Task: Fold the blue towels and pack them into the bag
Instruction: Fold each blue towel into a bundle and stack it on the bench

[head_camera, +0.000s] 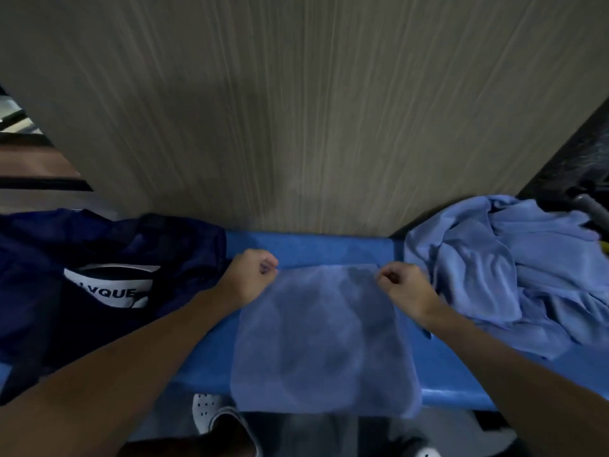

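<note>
— Where the left hand (252,275) is curled up there, what has it got?
— The far left corner of a light blue towel (323,341), pinched between the thumb and bent fingers. The right hand (407,288) grips the far right corner the same way, knuckles up.
— And the towel itself?
— It's spread flat between the two hands on the blue surface (313,247), its near end drooping over the front edge. It looks like a smooth rectangle, though the light is dim and things are a bit blurred.
— The others?
— A rumpled pile of blue towels (514,268) lies on the surface just right of the right hand, close to the wrist.
— The bag?
— A dark navy bag (99,245) slumps to the left, beside the left forearm, with a white label (112,288) showing the letters "VQUE". Behind everything stands a wood-grain panel (296,110), and below the front edge I can see a white perforated shoe (206,412).
</note>
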`<move>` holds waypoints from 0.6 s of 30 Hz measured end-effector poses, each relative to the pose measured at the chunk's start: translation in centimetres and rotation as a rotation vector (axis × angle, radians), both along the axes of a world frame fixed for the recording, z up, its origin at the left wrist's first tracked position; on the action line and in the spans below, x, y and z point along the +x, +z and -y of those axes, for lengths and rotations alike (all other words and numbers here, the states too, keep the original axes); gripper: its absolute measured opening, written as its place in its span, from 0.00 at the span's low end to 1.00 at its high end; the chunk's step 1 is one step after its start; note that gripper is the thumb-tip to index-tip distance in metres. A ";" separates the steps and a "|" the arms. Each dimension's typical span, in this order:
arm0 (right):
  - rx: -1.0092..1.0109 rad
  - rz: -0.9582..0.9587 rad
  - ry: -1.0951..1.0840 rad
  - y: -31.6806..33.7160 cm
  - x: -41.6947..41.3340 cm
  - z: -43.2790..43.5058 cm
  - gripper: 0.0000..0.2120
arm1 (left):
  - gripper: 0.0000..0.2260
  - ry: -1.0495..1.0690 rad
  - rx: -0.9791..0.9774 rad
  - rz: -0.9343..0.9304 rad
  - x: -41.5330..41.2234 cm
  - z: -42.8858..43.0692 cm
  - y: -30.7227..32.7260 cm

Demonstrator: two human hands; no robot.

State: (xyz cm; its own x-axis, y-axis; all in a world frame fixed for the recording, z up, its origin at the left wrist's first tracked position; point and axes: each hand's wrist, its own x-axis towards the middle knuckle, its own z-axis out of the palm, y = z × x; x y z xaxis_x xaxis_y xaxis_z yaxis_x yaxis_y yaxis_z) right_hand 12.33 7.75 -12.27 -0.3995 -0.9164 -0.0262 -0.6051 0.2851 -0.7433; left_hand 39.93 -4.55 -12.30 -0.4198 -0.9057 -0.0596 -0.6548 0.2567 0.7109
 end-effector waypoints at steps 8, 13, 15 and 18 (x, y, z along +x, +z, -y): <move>0.036 -0.018 -0.095 -4.3 -1.3 3.5 0.10 | 0.19 -0.147 -0.006 0.323 -1.3 2.9 -3.3; 0.024 -0.106 -0.094 -5.3 -1.4 3.6 0.05 | 0.14 -0.122 -0.088 0.436 -1.0 3.4 -4.2; -0.029 -0.167 -0.105 -5.3 -1.4 3.6 0.06 | 0.09 -0.083 -0.108 0.387 -1.2 3.0 -3.9; -0.083 -0.140 -0.128 -4.7 -1.4 3.0 0.07 | 0.07 -0.086 -0.091 0.280 -1.0 2.4 -3.4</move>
